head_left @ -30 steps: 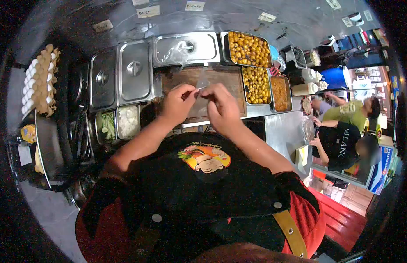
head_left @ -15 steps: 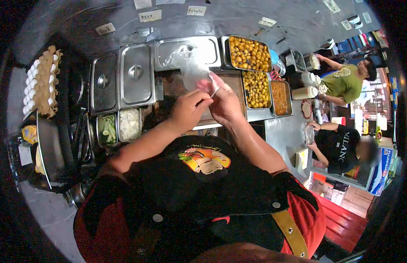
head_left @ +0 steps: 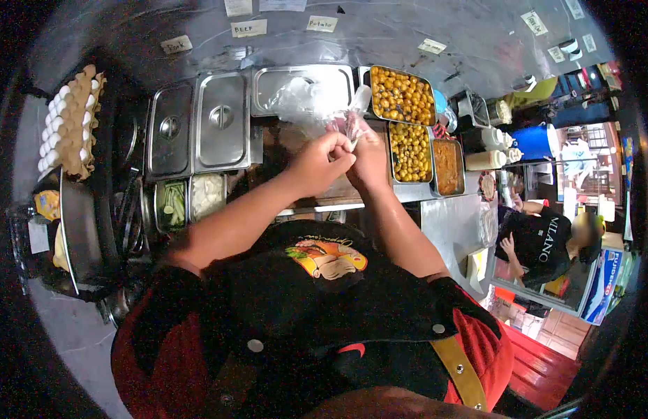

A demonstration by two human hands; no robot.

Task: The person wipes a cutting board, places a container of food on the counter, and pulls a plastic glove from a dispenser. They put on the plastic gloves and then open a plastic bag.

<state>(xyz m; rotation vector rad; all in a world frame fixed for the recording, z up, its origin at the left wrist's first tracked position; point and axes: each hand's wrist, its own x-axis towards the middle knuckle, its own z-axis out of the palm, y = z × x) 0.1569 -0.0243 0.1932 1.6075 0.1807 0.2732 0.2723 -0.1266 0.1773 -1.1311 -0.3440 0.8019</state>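
A thin, clear plastic glove (head_left: 306, 105) bunches up in front of me, over the board and the lid behind it. My left hand (head_left: 322, 164) is closed, its fingertips pinching the near edge of the plastic. Against it, my right hand (head_left: 371, 157) is also closed at the gathered edge, its fingers partly covered by the film. How far those fingers reach inside is hard to make out. Below both hands lies a brown cutting board (head_left: 278, 164). Just right of my right hand stands a tray of small round potatoes (head_left: 410, 153).
Lidded steel pans (head_left: 222, 140) line the left, with pans of sliced green vegetable (head_left: 173, 202) and white pieces (head_left: 206, 194) nearer. A fuller potato tray (head_left: 402, 94) and a sauce tray (head_left: 448, 167) stand right. Egg trays (head_left: 72, 126) are far left. A co-worker (head_left: 540, 241) stands at right.
Both hands have shifted slightly right, and the plastic has spread wider, with a lobe now above my right hand. The co-worker in black has changed arm position; the one in green has mostly left view.
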